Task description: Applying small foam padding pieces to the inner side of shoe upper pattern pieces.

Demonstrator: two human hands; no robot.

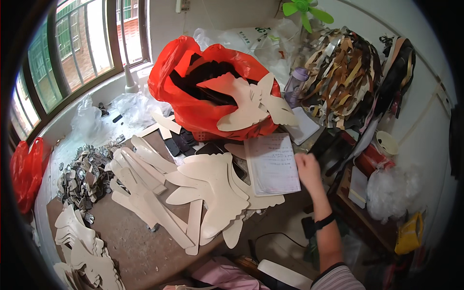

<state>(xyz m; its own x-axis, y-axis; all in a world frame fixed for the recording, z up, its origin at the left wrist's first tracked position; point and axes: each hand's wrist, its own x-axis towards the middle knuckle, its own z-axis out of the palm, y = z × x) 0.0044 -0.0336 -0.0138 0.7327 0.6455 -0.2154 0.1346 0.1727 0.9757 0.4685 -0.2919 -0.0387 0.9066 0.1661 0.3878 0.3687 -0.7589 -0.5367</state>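
My right hand [308,170] is closed at the right edge of an open notebook [273,166] with handwritten lines; its fingertips are partly hidden. The notebook lies over a pile of cream scallop-edged cut pieces [212,176], at the table's right side. To the left of these are long cream strips [145,191], heaped across one another. Of my left hand, only what may be a sliver shows at the bottom edge, and its fingers cannot be made out.
A red plastic bag [164,87] holds dark and cream pieces behind the notebook. Small metal buckles [84,174] and more cream cutouts [87,246] lie at left. A purple-lidded bottle [295,87], hanging strips [345,72] and a green fan [307,9] stand at back right.
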